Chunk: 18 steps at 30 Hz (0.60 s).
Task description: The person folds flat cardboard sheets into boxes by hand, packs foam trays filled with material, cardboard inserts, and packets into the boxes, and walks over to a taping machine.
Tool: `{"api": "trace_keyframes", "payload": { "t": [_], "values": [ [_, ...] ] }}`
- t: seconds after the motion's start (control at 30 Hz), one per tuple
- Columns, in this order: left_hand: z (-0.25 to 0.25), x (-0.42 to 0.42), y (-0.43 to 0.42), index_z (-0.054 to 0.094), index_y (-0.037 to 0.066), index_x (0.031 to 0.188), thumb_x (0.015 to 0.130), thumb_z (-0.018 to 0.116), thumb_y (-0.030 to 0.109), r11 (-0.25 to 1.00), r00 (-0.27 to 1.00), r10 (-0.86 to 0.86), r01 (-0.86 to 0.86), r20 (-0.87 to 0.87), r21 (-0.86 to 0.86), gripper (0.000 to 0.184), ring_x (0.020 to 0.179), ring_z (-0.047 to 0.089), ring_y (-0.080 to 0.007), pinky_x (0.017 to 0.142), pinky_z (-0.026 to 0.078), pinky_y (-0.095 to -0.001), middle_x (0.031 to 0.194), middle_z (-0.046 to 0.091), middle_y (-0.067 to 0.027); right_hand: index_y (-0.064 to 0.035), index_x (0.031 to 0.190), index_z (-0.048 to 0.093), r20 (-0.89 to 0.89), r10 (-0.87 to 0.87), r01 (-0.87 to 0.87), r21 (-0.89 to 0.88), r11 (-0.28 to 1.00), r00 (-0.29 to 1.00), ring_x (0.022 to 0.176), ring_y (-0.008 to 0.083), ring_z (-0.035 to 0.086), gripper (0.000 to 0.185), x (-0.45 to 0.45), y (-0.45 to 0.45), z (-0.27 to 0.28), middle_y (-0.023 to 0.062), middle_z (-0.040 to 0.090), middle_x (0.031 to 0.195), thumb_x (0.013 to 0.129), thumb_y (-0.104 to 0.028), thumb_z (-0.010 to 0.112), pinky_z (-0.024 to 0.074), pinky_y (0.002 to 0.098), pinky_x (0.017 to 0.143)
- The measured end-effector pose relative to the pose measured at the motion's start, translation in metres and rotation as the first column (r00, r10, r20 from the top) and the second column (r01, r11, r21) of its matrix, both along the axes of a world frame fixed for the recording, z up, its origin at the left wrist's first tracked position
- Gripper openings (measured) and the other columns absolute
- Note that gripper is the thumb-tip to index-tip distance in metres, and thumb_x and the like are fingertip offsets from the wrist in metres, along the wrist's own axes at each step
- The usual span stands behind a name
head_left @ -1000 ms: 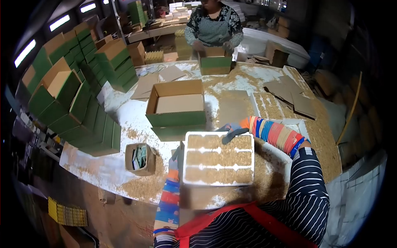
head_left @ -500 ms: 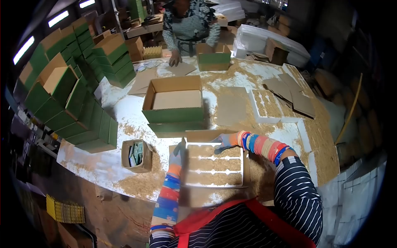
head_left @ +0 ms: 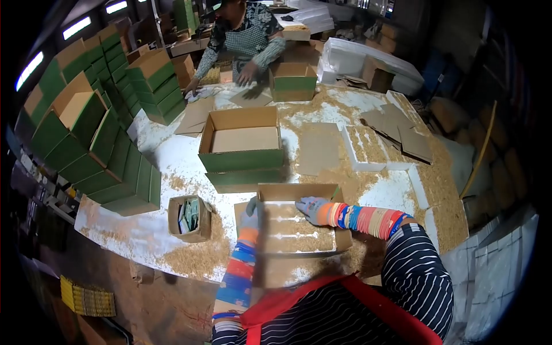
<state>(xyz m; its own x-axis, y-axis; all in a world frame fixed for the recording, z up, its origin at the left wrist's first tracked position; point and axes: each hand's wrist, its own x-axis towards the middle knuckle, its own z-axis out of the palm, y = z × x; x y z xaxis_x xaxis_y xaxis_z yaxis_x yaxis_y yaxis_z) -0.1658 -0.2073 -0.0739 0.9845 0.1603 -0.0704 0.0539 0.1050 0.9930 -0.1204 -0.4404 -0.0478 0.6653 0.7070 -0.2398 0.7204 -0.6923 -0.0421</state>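
Left hand [head_left: 249,215] against the box [head_left: 296,191], grip unclear — right hand [head_left: 314,210], unclenched, on the tray [head_left: 296,236].

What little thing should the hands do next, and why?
Perhaps the grey-gloved right hand should gently press the white, brown-filled rectangular tray down: its fingers lie over the tray, while the grey-gloved left hand is by the surrounding open cardboard box's left wall.
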Motion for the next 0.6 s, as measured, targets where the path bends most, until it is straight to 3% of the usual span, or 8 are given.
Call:
{"api": "trace_keyframes", "payload": {
  "t": [0.13,0.27,0.37,0.4,0.47,0.53,0.57,0.6],
  "values": [
    [0.008,-0.005,0.000,0.047,-0.002,0.120,0.087,0.050,0.031,0.997,1.000,-0.023,0.023,0.000,0.074,0.047,0.103,0.050,-0.0191,0.089,0.038,-0.0274,0.112,0.055,-0.0130,-0.0065,0.111,0.051,-0.086,0.018,-0.033,-0.168,0.985,0.996,0.103,0.0322,0.050,0.036,-0.012,0.029,0.017,0.0168,0.050,0.112,0.077,-0.016,0.045,0.0414,0.0393,0.085],
    [-0.007,0.002,0.007,0.046,-0.002,0.120,0.087,0.051,0.031,0.997,0.997,-0.067,0.066,0.030,0.046,0.048,0.104,0.050,-0.0191,0.089,0.038,-0.0276,0.113,0.055,-0.0134,-0.0096,0.099,0.060,-0.204,-0.052,0.018,-0.168,0.986,0.978,0.092,0.0315,0.056,0.027,0.016,0.034,-0.009,0.0145,0.057,0.100,0.077,-0.015,0.045,0.0445,0.0395,0.080],
    [0.034,-0.009,0.007,0.046,-0.002,0.121,0.086,0.053,0.027,0.987,0.996,-0.080,0.085,-0.046,0.136,0.046,0.101,0.052,-0.0182,0.086,0.040,-0.0275,0.112,0.055,-0.0136,-0.0098,0.106,0.059,-0.164,0.018,0.035,0.312,0.949,0.986,0.093,0.0303,0.056,0.030,0.015,0.001,0.032,0.0149,0.059,0.099,0.080,-0.021,0.046,0.0449,0.0378,0.080],
    [0.053,-0.014,0.006,0.046,-0.002,0.121,0.086,0.053,0.026,0.977,0.991,-0.075,0.096,-0.111,0.192,0.045,0.100,0.052,-0.0182,0.085,0.041,-0.0278,0.111,0.055,-0.0139,-0.0107,0.107,0.058,-0.121,0.031,0.029,0.459,0.888,0.992,0.096,0.0293,0.055,0.031,0.013,-0.014,0.041,0.0146,0.059,0.102,0.081,-0.022,0.046,0.0445,0.0376,0.081],
    [0.044,-0.013,0.016,0.047,-0.001,0.120,0.085,0.053,0.024,0.951,0.994,-0.079,0.096,-0.070,0.293,0.044,0.104,0.051,-0.0166,0.088,0.039,-0.0277,0.114,0.055,-0.0113,-0.0100,0.110,0.057,-0.161,-0.304,0.296,0.828,0.476,0.939,0.088,0.0302,0.056,0.032,-0.007,-0.053,0.072,0.0142,0.058,0.101,0.082,-0.024,0.048,0.0440,0.0382,0.080],
    [0.019,-0.011,0.042,0.049,-0.001,0.119,0.085,0.052,0.018,0.968,0.988,-0.147,0.133,0.055,0.211,0.039,0.106,0.049,-0.0170,0.091,0.037,-0.0286,0.116,0.055,-0.0109,-0.0097,0.111,0.056,-0.129,-0.673,0.380,0.894,0.239,0.728,0.091,0.0306,0.053,0.032,-0.024,-0.106,0.048,0.0129,0.056,0.102,0.081,-0.019,0.050,0.0419,0.0379,0.081],
    [0.016,-0.009,0.060,0.049,0.000,0.119,0.084,0.053,0.015,0.932,0.993,-0.031,-0.012,0.113,0.363,0.038,0.107,0.049,-0.0186,0.092,0.037,-0.0290,0.116,0.055,-0.0117,-0.0072,0.114,0.053,0.109,-0.690,0.455,0.676,0.580,0.716,0.098,0.0304,0.049,0.035,-0.033,-0.147,-0.001,0.0147,0.053,0.107,0.081,-0.021,0.051,0.0410,0.0369,0.084],
    [0.017,-0.008,0.082,0.050,0.000,0.118,0.083,0.053,0.012,0.853,0.979,0.075,-0.162,0.191,0.496,0.037,0.107,0.049,-0.0202,0.093,0.037,-0.0295,0.115,0.055,-0.0125,-0.0047,0.116,0.050,0.324,-0.602,0.511,0.327,0.795,0.730,0.105,0.0303,0.046,0.039,-0.055,-0.173,-0.050,0.0165,0.051,0.111,0.081,-0.022,0.052,0.0401,0.0358,0.087]
  ]
}}
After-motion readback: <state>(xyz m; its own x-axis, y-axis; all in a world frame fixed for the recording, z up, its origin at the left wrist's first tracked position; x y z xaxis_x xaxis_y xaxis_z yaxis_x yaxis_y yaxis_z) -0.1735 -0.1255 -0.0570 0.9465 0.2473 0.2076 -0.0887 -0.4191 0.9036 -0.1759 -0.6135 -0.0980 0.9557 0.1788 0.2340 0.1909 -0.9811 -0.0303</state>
